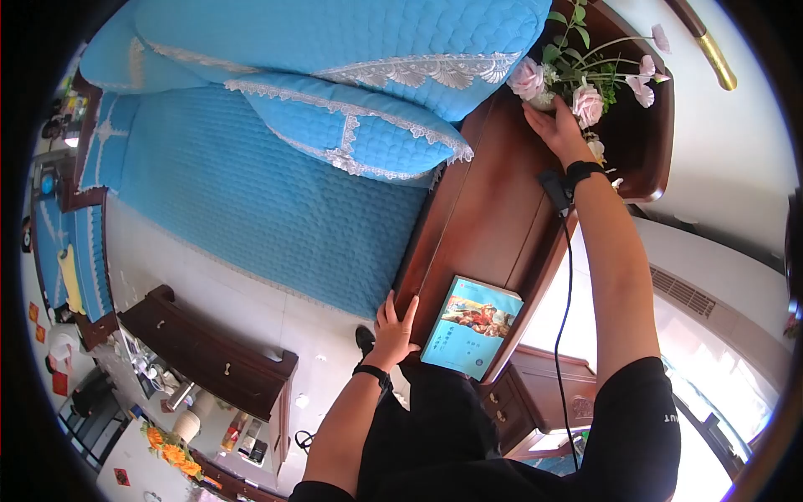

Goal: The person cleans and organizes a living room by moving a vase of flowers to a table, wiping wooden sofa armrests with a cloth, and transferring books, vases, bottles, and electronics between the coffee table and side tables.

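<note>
Flowers (588, 106) at the far end of the wooden ledge (493, 201) | right hand (554, 130) cupped under them, perhaps for support; cannot tell whether it grips | left hand (393, 339) spread, grasping nothing, at the near-left corner, likely bracing | book (473, 326) flat by the near edge

A home; sitting room, by the look of it. Near me, a sofa (276, 209) in quilted blue, lace-trimmed cushion (401, 144) on it. Pink flowers (589, 105) dress one end of the polished wooden ledge (489, 217); a book (473, 326) lies there too. Across the pale floor (192, 263), a dark knobbed cabinet (205, 345), orange flowers (172, 453) nearby.
</note>
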Tool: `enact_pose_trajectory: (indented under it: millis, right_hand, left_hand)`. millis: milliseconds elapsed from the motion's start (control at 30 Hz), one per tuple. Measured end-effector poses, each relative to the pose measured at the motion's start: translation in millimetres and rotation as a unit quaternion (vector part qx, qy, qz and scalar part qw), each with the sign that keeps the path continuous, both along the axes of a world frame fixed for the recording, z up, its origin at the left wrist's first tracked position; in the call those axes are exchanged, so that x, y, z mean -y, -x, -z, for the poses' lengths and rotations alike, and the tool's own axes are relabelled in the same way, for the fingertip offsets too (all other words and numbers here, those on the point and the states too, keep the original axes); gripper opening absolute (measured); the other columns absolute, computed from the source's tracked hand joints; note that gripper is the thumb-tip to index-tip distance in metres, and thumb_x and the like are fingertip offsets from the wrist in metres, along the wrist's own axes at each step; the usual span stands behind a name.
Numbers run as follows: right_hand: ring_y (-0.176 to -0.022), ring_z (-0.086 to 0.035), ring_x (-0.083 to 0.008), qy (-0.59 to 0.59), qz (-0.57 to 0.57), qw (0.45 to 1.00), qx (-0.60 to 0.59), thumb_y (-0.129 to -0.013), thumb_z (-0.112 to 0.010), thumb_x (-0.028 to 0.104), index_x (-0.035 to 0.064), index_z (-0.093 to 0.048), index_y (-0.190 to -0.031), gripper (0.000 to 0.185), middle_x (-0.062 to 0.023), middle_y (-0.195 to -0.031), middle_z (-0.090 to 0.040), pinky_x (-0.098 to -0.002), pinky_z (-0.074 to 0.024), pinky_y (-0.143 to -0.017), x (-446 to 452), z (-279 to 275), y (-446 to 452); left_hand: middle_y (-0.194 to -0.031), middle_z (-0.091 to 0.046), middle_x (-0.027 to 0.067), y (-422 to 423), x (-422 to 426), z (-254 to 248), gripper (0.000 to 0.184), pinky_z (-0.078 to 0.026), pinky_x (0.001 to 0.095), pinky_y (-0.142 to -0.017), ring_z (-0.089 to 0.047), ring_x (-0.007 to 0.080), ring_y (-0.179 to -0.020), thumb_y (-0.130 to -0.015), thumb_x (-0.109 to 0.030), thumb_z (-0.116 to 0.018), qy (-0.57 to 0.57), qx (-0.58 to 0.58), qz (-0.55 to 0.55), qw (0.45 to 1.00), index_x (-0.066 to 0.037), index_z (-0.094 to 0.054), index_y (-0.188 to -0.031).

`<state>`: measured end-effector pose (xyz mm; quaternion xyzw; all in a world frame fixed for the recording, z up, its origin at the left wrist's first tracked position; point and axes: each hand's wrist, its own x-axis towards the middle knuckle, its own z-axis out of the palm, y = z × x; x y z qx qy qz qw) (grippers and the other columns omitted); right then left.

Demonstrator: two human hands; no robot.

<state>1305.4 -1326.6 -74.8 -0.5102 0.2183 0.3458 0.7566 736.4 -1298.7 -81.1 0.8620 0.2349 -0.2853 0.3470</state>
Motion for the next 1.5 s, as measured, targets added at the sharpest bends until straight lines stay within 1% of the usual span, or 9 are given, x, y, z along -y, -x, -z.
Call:
enact_pose_trajectory:
  millis: [433, 567, 633, 667, 833, 1033, 1067, 1167, 1500]
  right_hand:
    - [-0.128, -0.054, -0.0341, 0.085, -0.233, 0.968, -0.028, -0.097, -0.065, 0.041, 0.0111, -0.039, -0.145, 0.062, -0.0209, -0.142, -0.052, -0.0445, -0.0517, -0.097, 53.8, -6.7, 87.6]
    - [-0.102, -0.066, -0.0153, 0.222, -0.408, 0.884, 0.047, -0.094, -0.069, 0.027, 0.0143, -0.04, -0.147, 0.062, -0.0054, -0.114, -0.067, -0.0305, -0.0544, -0.079, 106.8, -30.3, 226.2]
    - [-0.11, -0.064, -0.0241, 0.115, -0.408, 0.903, 0.075, -0.092, -0.071, 0.018, 0.0042, -0.039, -0.148, 0.066, -0.0125, -0.127, -0.063, -0.0373, -0.0527, -0.093, 178.5, 24.8, 283.5]
    - [-0.118, -0.061, -0.0355, 0.293, -0.564, 0.681, 0.364, -0.091, -0.071, 0.018, 0.0019, -0.045, -0.144, 0.061, -0.0207, -0.135, -0.058, -0.0438, -0.0478, -0.102, 171.5, -12.0, 327.8]
    - [-0.145, -0.025, -0.0493, 0.395, -0.571, 0.452, 0.56, -0.083, -0.07, 0.007, 0.0051, -0.043, -0.145, 0.068, -0.0289, -0.159, -0.023, -0.054, -0.0264, -0.118, 157.6, -121.3, 470.4]
    - [-0.112, -0.063, -0.0423, 0.389, -0.686, 0.519, 0.329, -0.088, -0.068, 0.024, -0.0033, -0.058, -0.127, 0.049, -0.0251, -0.119, -0.067, -0.0434, -0.0493, -0.097, 241.5, -20.1, 483.2]
    - [-0.107, -0.065, -0.0397, 0.319, -0.8, 0.377, 0.341, -0.089, -0.067, 0.026, -0.0019, -0.061, -0.123, 0.045, -0.0237, -0.113, -0.069, -0.0421, -0.0508, -0.093, 237.5, -19.7, 479.6]
    - [-0.09, -0.066, -0.0193, 0.439, -0.694, 0.567, 0.062, -0.092, -0.065, 0.027, 0.0064, -0.064, -0.121, 0.035, -0.0059, -0.094, -0.069, -0.0383, -0.0531, -0.078, 152.8, -66.8, 565.7]
    - [-0.113, -0.063, -0.0219, 0.217, -0.86, 0.437, 0.151, -0.1, -0.057, 0.03, 0.0089, -0.059, -0.129, 0.036, -0.009, -0.124, -0.065, -0.04, -0.0501, -0.094, -98.2, -144.4, 764.6]
  left_hand:
    - [-0.161, -0.007, 0.0255, 4.1, -3.1, -2.7, 0.135, -0.04, 0.0659, -0.101, -0.026, 0.0497, -0.14, -0.057, -0.022, -0.096, -0.001, 0.044, -0.033, 0.998, -0.037, -0.009, -0.16]
    - [-0.161, -0.011, 0.0245, 9.5, -7.2, -9.4, 0.135, -0.039, 0.0686, -0.099, -0.026, 0.0497, -0.141, -0.054, -0.019, -0.096, 0.014, 0.075, -0.045, 0.996, -0.04, -0.013, -0.159]
    - [-0.162, -0.012, 0.0233, 13.8, -5.9, -10.2, 0.135, -0.04, 0.0688, -0.097, -0.026, 0.0486, -0.141, -0.053, -0.018, -0.096, 0.008, 0.076, -0.058, 0.995, -0.041, -0.015, -0.158]
    - [-0.163, -0.012, 0.0224, 15.8, -8.9, -10.6, 0.132, -0.04, 0.0686, -0.097, -0.028, 0.0477, -0.14, -0.056, -0.018, -0.095, 0.011, 0.076, -0.058, 0.995, -0.041, -0.015, -0.159]
    - [-0.152, -0.035, 0.0233, 38.7, 2.7, -0.1, 0.101, -0.047, 0.0571, -0.095, -0.047, 0.0415, -0.128, -0.077, -0.014, -0.079, 0.043, 0.135, -0.134, 0.981, -0.034, -0.022, -0.159]
    - [-0.112, -0.065, 0.0234, 209.4, -37.1, -15.1, 0.035, -0.051, 0.0519, -0.09, -0.064, 0.0413, -0.106, -0.088, -0.02, -0.061, 0.152, 0.143, -0.314, 0.926, -0.007, -0.064, -0.12]
    - [-0.111, -0.066, 0.0238, 249.6, -47.5, -21.0, 0.034, -0.051, 0.0519, -0.09, -0.064, 0.0412, -0.107, -0.088, -0.02, -0.059, 0.16, 0.123, -0.34, 0.919, -0.007, -0.064, -0.119]
    - [-0.109, -0.07, 0.0219, 377.5, -57.9, -0.2, 0.031, -0.052, 0.0514, -0.09, -0.065, 0.041, -0.106, -0.088, -0.019, -0.056, 0.062, 0.042, -0.494, 0.866, -0.011, -0.066, -0.117]
    - [-0.104, -0.071, 0.0203, 679.8, -43.0, 43.3, 0.022, -0.052, 0.0498, -0.091, -0.067, 0.0409, -0.102, -0.089, -0.024, -0.056, -0.034, 0.081, -0.785, 0.613, -0.008, -0.067, -0.099]
